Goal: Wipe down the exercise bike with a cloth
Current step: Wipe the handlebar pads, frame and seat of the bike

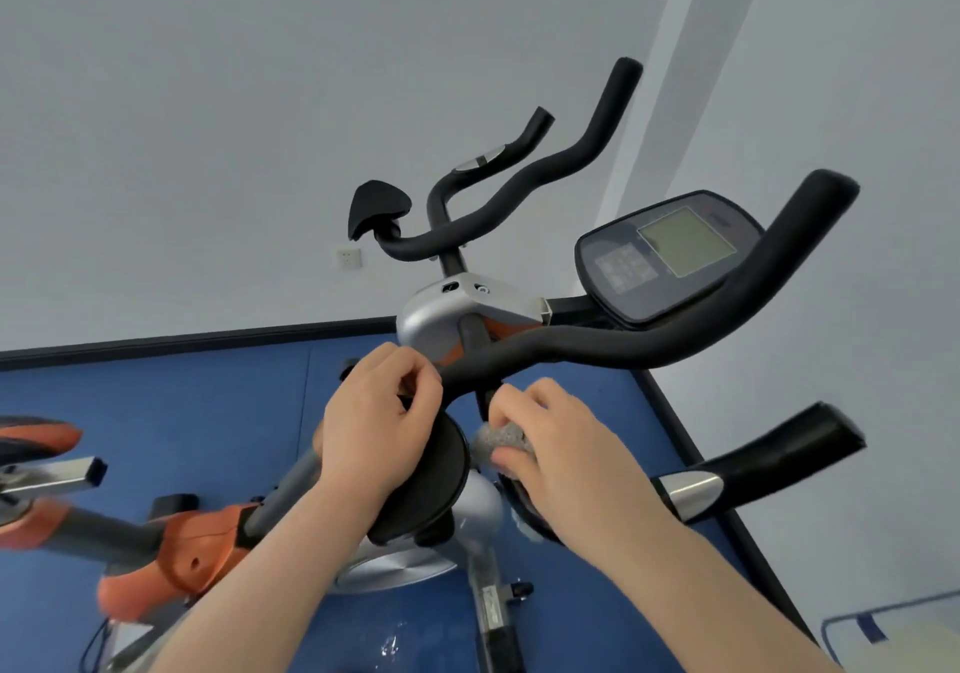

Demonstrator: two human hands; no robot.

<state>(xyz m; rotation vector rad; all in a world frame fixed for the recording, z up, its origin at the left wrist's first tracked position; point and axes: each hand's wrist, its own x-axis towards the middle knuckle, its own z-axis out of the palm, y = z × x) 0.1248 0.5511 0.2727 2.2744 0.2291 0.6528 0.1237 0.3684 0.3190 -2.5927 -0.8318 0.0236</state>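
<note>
Exercise bike (470, 308) stands on blue floor (208, 412); right hand (561, 443) grips grey cloth (501, 436), left hand (384, 423) seemingly pinches the handlebar (649, 339).

Handlebar (649, 345): matt black foam-like sleeve, smooth. Console (670, 256): dark semi-gloss plastic, dull grey-green screen. Stem housing (441, 308): silver satin plastic or metal, cannot tell which, with orange plastic insert. Elbow pad (436, 480): matt black padded surface. Cloth (501, 436): grey, coarse nubbly weave. Frame cover (202, 547): orange moulded plastic, slight sheen. Floor (208, 397): blue, matt.
</note>
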